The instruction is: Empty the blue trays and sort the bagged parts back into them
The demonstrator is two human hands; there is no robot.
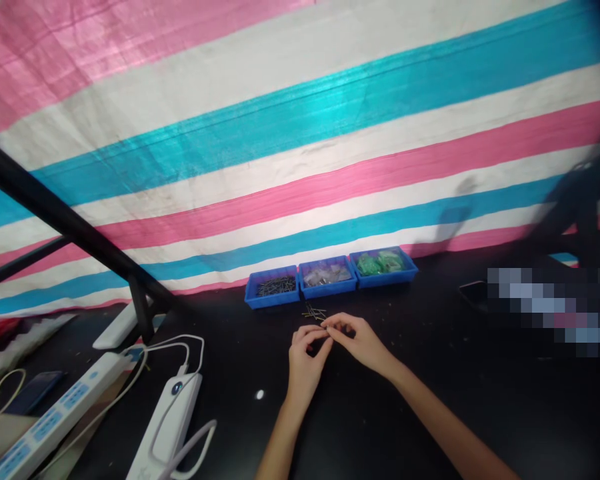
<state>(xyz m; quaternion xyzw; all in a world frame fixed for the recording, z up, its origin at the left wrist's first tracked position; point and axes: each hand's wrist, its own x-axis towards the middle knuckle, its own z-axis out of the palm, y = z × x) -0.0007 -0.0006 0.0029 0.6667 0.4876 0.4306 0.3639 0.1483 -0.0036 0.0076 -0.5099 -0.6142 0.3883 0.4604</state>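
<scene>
My left hand (pixel 305 360) and my right hand (pixel 357 341) meet over the black table (pixel 380 413), fingertips pinched together on something small that I cannot make out. Just beyond the fingers lies a small pile of thin pins (pixel 314 312). Behind it stand three blue trays in a row: the left tray (pixel 273 288) holds dark pins, the middle tray (pixel 327 277) holds clear or greyish parts, the right tray (pixel 384 265) holds green parts.
A striped pink, white and blue tarp (pixel 300 133) hangs behind the table. At the left lie a white power strip (pixel 55 417), a white power bank (pixel 170 417) with cables, and a dark phone (pixel 33 392). A black metal frame (pixel 80 230) slants across the left.
</scene>
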